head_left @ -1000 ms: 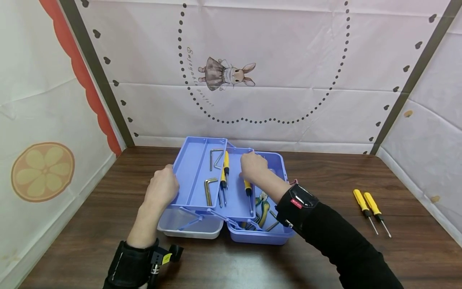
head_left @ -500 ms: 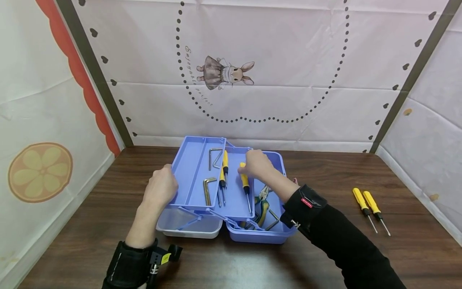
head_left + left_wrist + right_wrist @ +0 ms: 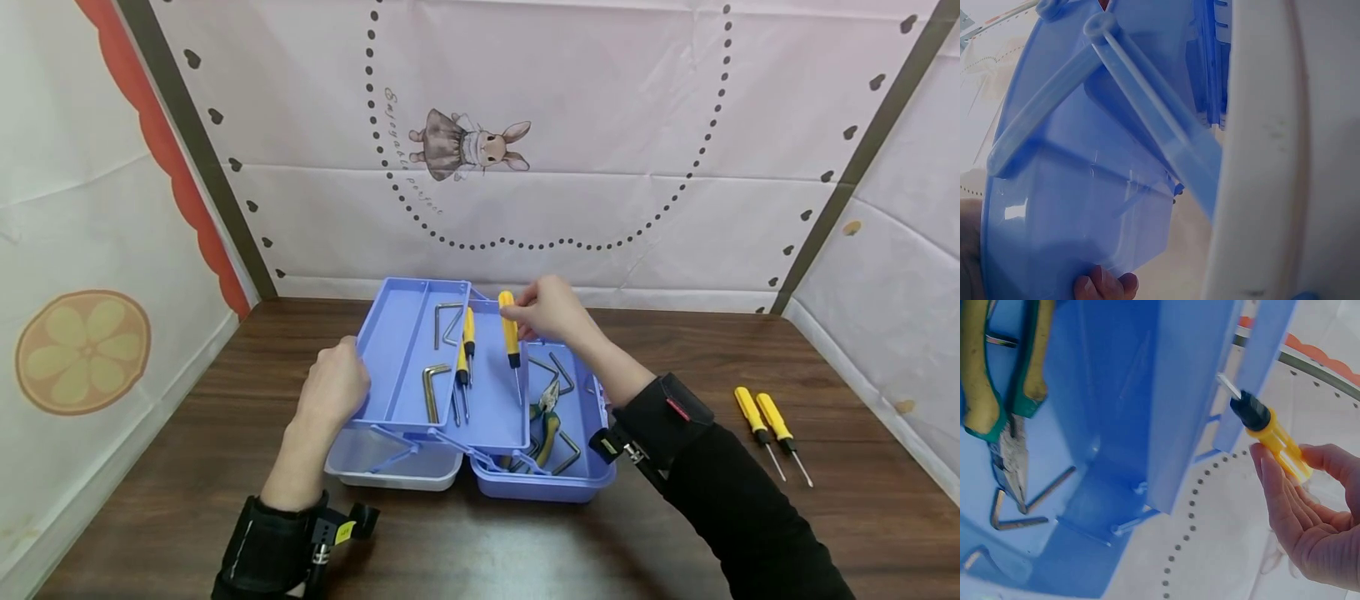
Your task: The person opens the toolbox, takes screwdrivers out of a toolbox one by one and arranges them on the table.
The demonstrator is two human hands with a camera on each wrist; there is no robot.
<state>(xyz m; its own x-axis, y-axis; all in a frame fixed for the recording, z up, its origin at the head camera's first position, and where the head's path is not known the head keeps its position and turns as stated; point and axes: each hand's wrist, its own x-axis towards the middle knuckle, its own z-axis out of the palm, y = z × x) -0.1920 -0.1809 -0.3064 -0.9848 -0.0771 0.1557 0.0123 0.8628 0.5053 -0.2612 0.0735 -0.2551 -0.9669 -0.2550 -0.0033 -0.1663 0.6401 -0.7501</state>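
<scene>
My right hand [image 3: 555,312] pinches a yellow-handled screwdriver [image 3: 508,325] between thumb and fingers, its shaft pointing down over the middle tray [image 3: 491,417] of a blue toolbox. The same screwdriver [image 3: 1282,450] shows large in the right wrist view. At the left, my left hand [image 3: 333,383] grips the edge of the upper tray [image 3: 382,375], with fingertips [image 3: 1107,284] visible against its underside. Two more yellow screwdrivers [image 3: 462,367] lie in the middle tray, partly hidden by the upper one. Hex keys [image 3: 431,392] rest in the upper tray.
Pliers [image 3: 549,425] and several hex keys [image 3: 566,454] lie in the toolbox's bottom bin [image 3: 540,490]. A translucent lid [image 3: 393,479] is folded out at left. Two loose yellow screwdrivers [image 3: 772,417] lie on the wooden table [image 3: 675,358] at right. A printed cloth hangs behind.
My right hand has taken hold of the screwdriver in the middle tray and raised its handle upward. My left hand stays on the upper tray.
</scene>
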